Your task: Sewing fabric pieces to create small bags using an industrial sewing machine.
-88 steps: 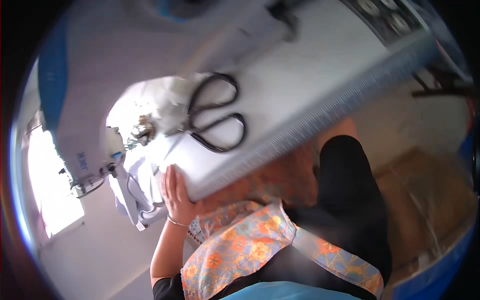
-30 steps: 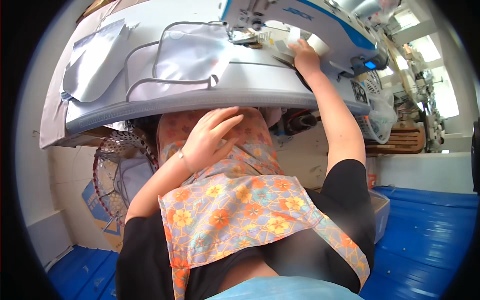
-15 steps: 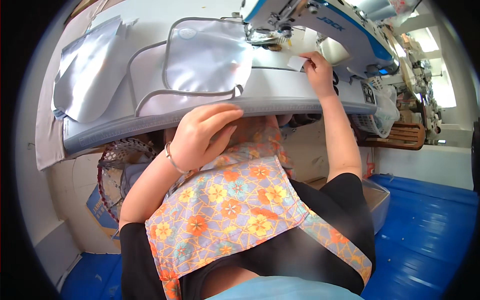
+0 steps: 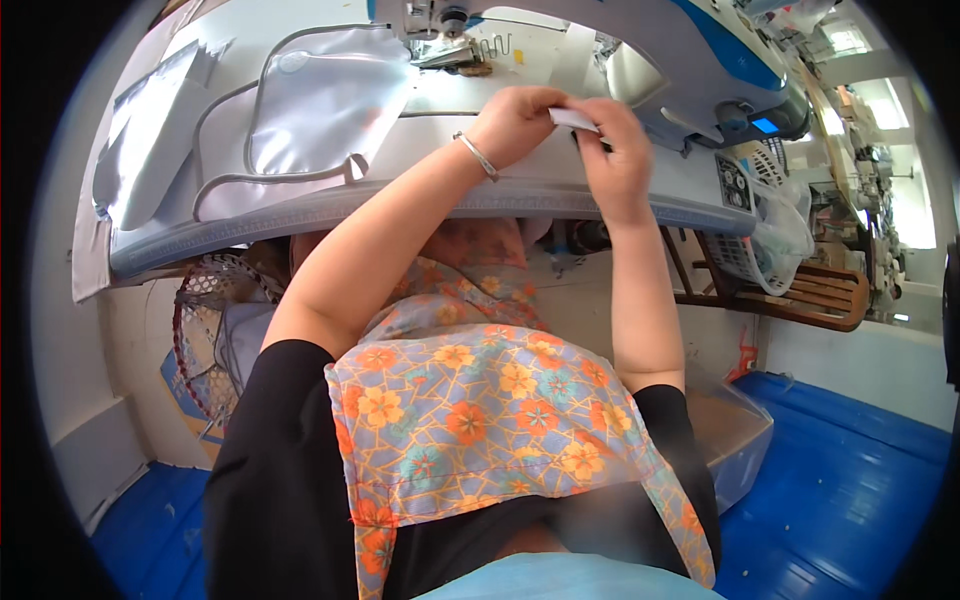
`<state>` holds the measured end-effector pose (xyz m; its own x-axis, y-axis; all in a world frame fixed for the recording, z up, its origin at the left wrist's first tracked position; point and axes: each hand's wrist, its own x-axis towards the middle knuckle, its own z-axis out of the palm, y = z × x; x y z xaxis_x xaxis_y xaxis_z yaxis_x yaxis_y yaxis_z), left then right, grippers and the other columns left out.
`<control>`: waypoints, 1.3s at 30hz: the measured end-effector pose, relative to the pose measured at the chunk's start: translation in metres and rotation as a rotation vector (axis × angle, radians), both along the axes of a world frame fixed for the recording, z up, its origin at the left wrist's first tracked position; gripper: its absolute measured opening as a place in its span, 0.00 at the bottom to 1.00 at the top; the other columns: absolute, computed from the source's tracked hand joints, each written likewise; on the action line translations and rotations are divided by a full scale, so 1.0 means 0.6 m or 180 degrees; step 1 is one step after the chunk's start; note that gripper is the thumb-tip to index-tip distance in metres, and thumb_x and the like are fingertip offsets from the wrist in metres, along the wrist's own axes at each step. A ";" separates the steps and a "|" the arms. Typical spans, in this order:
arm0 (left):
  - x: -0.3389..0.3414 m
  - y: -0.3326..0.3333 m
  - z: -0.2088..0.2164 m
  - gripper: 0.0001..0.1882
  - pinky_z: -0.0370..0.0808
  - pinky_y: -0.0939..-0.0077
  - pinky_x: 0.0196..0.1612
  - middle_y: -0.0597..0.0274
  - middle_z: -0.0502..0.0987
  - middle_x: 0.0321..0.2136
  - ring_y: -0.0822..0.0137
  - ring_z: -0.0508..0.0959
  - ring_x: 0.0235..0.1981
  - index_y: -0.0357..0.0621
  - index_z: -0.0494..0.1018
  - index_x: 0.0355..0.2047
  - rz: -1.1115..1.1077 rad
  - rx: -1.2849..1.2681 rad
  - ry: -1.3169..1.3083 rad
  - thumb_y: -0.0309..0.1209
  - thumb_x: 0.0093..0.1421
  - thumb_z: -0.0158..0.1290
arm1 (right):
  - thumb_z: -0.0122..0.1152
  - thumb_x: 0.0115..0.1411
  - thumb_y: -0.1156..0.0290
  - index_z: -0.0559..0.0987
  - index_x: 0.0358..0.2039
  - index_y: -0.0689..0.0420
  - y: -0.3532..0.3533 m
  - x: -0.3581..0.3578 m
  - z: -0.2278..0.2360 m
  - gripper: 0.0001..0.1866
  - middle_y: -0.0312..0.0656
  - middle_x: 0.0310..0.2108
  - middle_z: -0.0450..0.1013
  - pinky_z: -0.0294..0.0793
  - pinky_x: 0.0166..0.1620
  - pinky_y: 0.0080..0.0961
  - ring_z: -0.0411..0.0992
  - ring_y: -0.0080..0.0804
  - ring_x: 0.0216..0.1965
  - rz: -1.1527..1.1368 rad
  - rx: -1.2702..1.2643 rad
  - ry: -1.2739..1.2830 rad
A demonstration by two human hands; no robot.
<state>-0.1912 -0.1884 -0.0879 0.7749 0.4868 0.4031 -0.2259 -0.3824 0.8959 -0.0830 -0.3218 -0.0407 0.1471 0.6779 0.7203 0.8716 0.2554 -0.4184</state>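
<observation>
A small white slip [image 4: 575, 120] is pinched between my two hands above the front of the sewing table. My left hand [image 4: 515, 125], with a bracelet at its wrist, grips the slip's left end with closed fingers. At the other end, the thumb and fingers of my right hand [image 4: 618, 160] close on the same slip; this hand is slightly blurred. Behind them stands a white and blue sewing machine [image 4: 715, 65]. To the left lie translucent plastic panels edged in grey binding [image 4: 325, 105], one over another, with a loose end of binding at the lower corner.
Silvery sheets [image 4: 145, 135] are stacked at the table's far left. A ruler strip runs along the grey front edge [image 4: 380, 207]. At right are a white plastic basket [image 4: 742, 262] with a clear bag and a wooden rack [image 4: 825, 298]. A mesh basket [image 4: 205, 340] sits below left.
My left hand has moved up and right from the table edge and taken hold of the white slip. My right hand has shifted slightly left, and the whole view has shifted.
</observation>
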 end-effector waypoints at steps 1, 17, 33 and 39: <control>0.000 0.000 -0.007 0.17 0.77 0.74 0.46 0.54 0.83 0.42 0.64 0.83 0.38 0.45 0.79 0.49 0.0115 -0.0141 0.0143 0.21 0.61 0.49 | 0.61 0.54 0.88 0.79 0.47 0.58 -0.016 0.009 -0.006 0.20 0.43 0.39 0.77 0.77 0.43 0.25 0.77 0.35 0.38 -0.0177 -0.0222 0.0696; -0.012 0.021 0.008 0.11 0.79 0.79 0.36 0.58 0.82 0.32 0.72 0.79 0.27 0.39 0.76 0.45 0.0158 -0.2133 0.0030 0.33 0.68 0.55 | 0.64 0.60 0.76 0.69 0.63 0.54 -0.156 0.059 -0.002 0.29 0.35 0.34 0.76 0.72 0.41 0.18 0.72 0.18 0.33 -0.0780 -0.2082 0.1341; -0.025 0.019 0.003 0.09 0.79 0.78 0.34 0.53 0.82 0.31 0.69 0.81 0.27 0.38 0.75 0.40 -0.0403 -0.2734 -0.0242 0.33 0.67 0.56 | 0.66 0.62 0.51 0.72 0.55 0.52 -0.058 -0.054 0.023 0.27 0.49 0.33 0.80 0.75 0.42 0.33 0.79 0.43 0.35 -0.1071 -0.2098 0.0964; -0.027 0.016 0.007 0.12 0.80 0.77 0.36 0.53 0.83 0.32 0.71 0.80 0.25 0.36 0.77 0.40 -0.0208 -0.2737 -0.0287 0.34 0.67 0.56 | 0.64 0.63 0.53 0.72 0.55 0.54 -0.058 -0.062 0.028 0.25 0.42 0.26 0.75 0.71 0.36 0.30 0.72 0.34 0.28 -0.0929 -0.1899 0.0869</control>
